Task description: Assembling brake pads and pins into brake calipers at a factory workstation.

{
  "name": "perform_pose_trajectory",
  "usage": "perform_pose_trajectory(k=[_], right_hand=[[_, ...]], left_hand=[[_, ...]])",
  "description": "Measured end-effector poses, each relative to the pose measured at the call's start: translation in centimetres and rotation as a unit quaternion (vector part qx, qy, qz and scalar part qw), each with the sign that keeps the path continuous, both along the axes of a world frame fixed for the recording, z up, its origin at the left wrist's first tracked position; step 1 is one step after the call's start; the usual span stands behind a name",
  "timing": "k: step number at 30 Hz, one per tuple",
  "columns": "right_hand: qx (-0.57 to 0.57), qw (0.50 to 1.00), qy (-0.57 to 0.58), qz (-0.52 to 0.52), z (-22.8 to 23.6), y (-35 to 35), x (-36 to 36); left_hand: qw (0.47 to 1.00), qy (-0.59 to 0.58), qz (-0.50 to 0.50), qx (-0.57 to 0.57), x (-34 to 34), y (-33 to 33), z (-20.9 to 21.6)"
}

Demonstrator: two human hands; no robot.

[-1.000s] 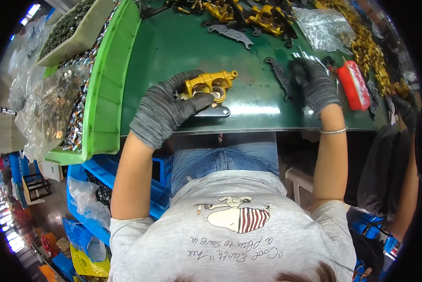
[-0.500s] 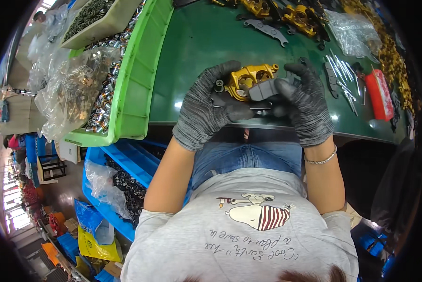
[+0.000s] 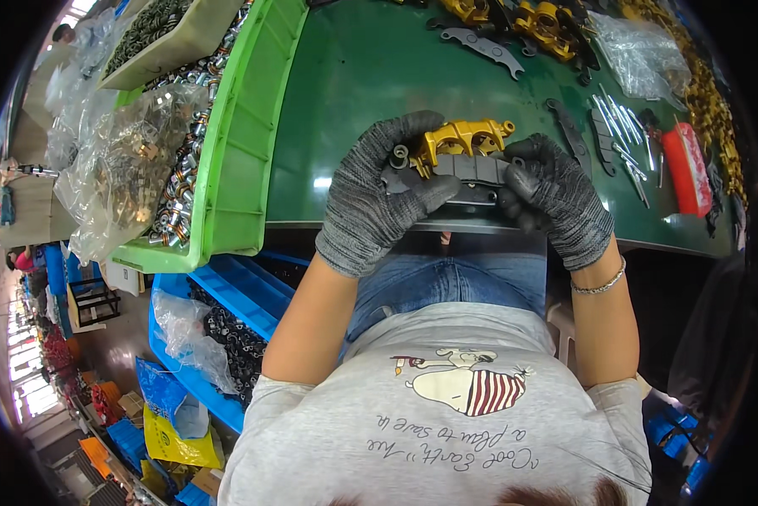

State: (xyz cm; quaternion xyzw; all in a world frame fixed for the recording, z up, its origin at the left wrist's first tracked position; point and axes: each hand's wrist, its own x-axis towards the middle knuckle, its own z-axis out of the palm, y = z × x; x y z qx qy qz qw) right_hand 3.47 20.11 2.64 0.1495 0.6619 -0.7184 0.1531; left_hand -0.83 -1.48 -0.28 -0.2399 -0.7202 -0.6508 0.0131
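Note:
My left hand point(image 3: 372, 198), in a grey knit glove, is closed round the left end of a gold brake caliper point(image 3: 466, 133) above the green table's near edge. Its thumb reaches along the near side of the caliper. A dark grey brake pad point(image 3: 472, 169) lies against the caliper's near side, lengthwise along it. My right hand point(image 3: 562, 201), gloved alike, pinches the pad's right end between thumb and fingers. Below the pad shows a black bracket point(image 3: 476, 196), partly hidden by my fingers.
To the left stands a green bin point(image 3: 240, 143) of small metal parts. At the right lie a flat dark plate point(image 3: 569, 131), another brake pad point(image 3: 601, 142), several silver pins point(image 3: 619, 122) and a red block point(image 3: 687, 171). Gold calipers point(image 3: 552, 29) sit at the far side.
The pad has turned from tilted to lying lengthwise along the caliper. Both hands have shifted slightly right. A flat dark plate hidden behind my right hand now shows.

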Motion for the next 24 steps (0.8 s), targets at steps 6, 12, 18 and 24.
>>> perform_pose_trajectory(k=[6, 12, 18, 24], right_hand=[[0.03, 0.999, 0.007, 0.016, 0.0, -0.5, -0.9], [0.076, 0.995, 0.045, 0.034, -0.2, -0.9, -1.7], [0.371, 0.906, 0.192, 0.06, 0.0, -1.0, -1.0], [0.692, 0.678, 0.25, 0.006, -1.6, 5.8, -3.6]], left_hand=[[0.996, -0.079, -0.001, 0.028, 0.3, 0.0, 0.7], [0.992, -0.115, -0.022, 0.046, -0.1, -0.4, 0.7], [0.99, -0.1, 0.015, 0.099, -0.4, -0.5, -0.3], [0.982, -0.131, -0.049, 0.126, -0.5, -1.1, 0.0]])
